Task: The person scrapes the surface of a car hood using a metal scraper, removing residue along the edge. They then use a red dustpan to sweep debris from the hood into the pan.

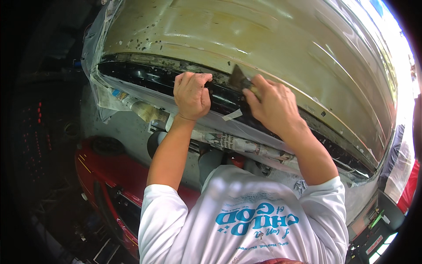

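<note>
My right hand [275, 104] grips a putty knife [239, 78] by its handle. The dark, worn blade points up and left, over the dirty seam [220, 75] between a ridged olive-gold vehicle panel [281, 48] and a glossy black strip [145, 75]. To its left, my left hand [192, 94] is closed in a fist on the black strip, fingers curled toward the seam; what they hold, if anything, is hidden. A bit of pale tape [232, 115] sticks to the strip between my hands. Dark crumbs [145, 42] are scattered over the panel's left part.
Newspaper [220, 138] and clear plastic sheeting [94, 66] cover the parts below and beside the black strip. A red car [105, 176] stands on the floor at the lower left. Dark equipment [384, 215] and a red cloth [409, 189] are at the right edge.
</note>
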Action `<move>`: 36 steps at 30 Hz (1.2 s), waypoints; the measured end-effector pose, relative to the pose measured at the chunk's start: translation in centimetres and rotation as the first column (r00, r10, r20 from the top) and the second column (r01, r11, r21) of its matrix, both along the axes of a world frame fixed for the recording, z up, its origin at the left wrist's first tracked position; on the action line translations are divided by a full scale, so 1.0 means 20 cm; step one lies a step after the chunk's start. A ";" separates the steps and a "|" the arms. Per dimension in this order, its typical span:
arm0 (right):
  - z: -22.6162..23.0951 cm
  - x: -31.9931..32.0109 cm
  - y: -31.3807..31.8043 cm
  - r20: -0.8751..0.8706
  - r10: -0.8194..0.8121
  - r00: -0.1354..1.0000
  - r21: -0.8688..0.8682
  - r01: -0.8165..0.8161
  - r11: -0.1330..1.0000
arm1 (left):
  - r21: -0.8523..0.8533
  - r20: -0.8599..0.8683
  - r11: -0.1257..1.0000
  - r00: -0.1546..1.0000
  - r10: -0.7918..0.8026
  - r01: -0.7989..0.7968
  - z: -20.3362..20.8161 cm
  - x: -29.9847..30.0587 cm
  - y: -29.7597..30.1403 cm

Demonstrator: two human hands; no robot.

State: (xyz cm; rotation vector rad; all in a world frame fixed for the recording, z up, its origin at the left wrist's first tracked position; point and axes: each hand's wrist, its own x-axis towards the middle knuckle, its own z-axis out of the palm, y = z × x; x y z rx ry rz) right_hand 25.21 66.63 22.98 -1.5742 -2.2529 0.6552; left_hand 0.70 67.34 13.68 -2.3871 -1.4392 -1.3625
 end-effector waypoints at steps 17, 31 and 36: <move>0.06 0.09 -0.08 0.072 -0.047 0.996 0.023 0.045 0.999 | 0.024 0.031 0.996 0.996 0.082 -0.082 -0.02 0.01 -0.01; -0.07 -0.05 -0.07 0.020 -0.043 0.999 0.115 0.041 0.993 | 0.015 0.023 1.000 0.999 0.024 -0.025 -0.02 0.00 -0.01; -0.03 -0.15 0.00 0.053 -0.091 0.994 0.058 0.088 0.994 | 0.050 0.128 0.995 0.989 0.074 -0.081 -0.05 0.01 -0.01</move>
